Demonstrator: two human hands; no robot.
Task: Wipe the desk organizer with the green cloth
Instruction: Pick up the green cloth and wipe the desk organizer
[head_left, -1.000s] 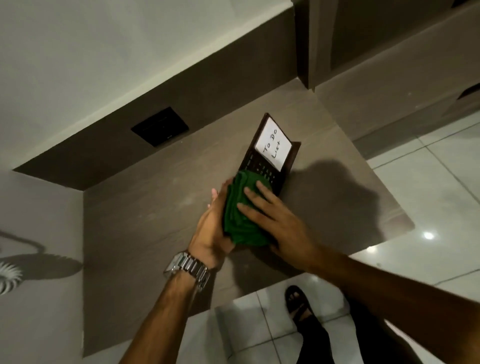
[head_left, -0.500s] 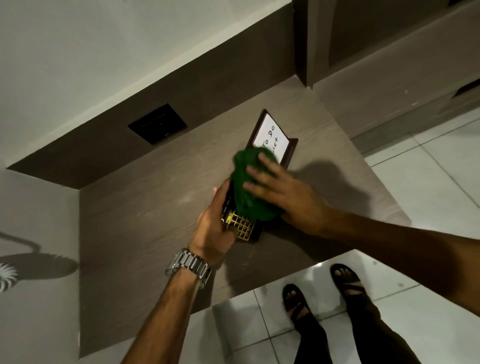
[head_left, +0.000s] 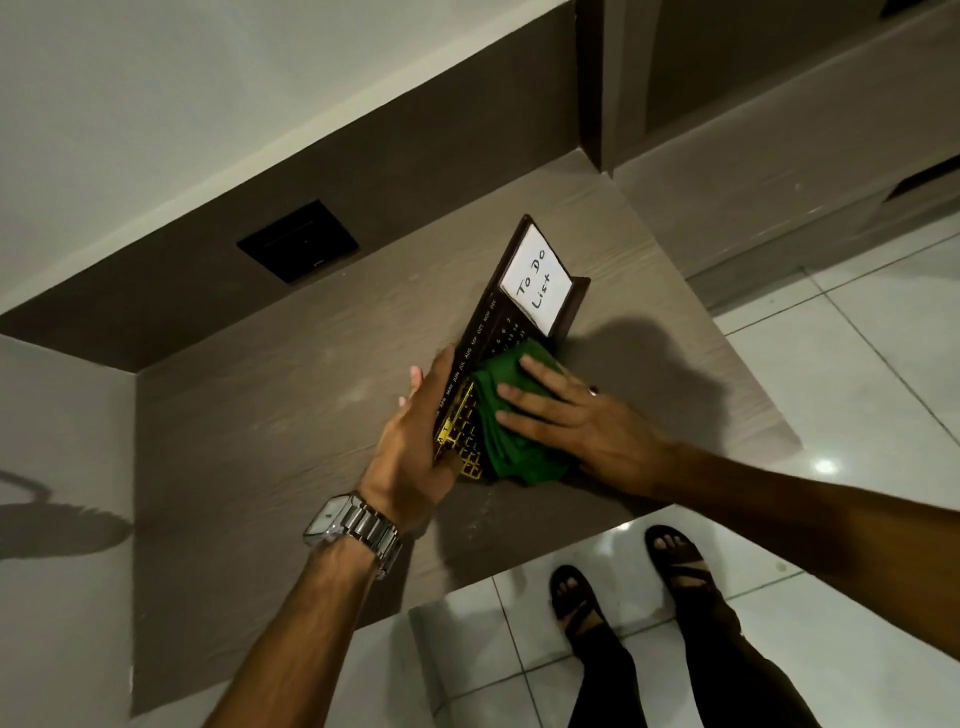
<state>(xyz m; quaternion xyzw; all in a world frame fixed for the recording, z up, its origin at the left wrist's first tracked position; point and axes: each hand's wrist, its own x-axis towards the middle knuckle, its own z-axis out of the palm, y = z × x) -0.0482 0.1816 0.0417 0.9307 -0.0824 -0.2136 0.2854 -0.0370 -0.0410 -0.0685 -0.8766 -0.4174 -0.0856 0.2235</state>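
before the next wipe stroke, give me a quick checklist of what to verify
1. Left hand steadying the desk organizer by its left edge: ok.
2. Right hand flat on the green cloth, fingers spread: ok.
3. Cloth lying on the organizer's face, over its near right part: ok.
4. To Do List card uncovered at the far end: ok.
5. Organizer resting fully on the desk, away from the edge: cannot tell; its near end is close to the front edge.
6. Face already clean: cannot tell.

Silver wristwatch (head_left: 353, 525), finger ring (head_left: 592, 389), black sandals (head_left: 574, 597).
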